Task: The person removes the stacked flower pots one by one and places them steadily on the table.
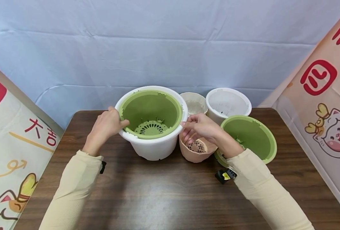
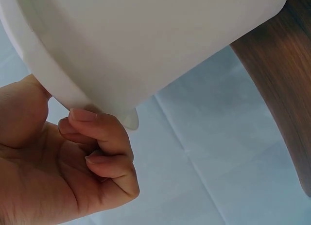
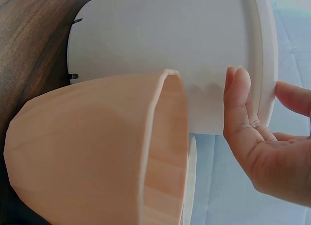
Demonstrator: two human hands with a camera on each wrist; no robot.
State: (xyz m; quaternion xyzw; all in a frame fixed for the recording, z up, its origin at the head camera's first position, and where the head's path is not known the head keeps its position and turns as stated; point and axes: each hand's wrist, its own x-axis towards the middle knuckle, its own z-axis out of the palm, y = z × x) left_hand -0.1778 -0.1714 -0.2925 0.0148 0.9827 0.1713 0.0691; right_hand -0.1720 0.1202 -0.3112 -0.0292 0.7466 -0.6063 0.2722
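Note:
A large white flower pot (image 1: 153,149) stands at the back of the table with a green flower pot (image 1: 151,107) nested inside, slots showing in its floor. My left hand (image 1: 106,125) grips the left side of the white rim, thumb reaching over toward the green one and fingers curled beneath, as the left wrist view shows. On the opposite side my right hand (image 1: 203,127) holds the white rim between thumb and fingers. Below that hand sits a peach pot (image 1: 193,156) with a perforated base; in the right wrist view its wall (image 3: 82,147) overlaps the white pot (image 3: 160,35).
Behind the peach pot is a cream pot (image 1: 191,97). A smaller white pot (image 1: 228,101) stands to its right, and another green pot (image 1: 251,137) leans at a tilt in front of that. A pale cloth backdrop (image 1: 158,51) hangs behind the brown wooden table (image 1: 158,198).

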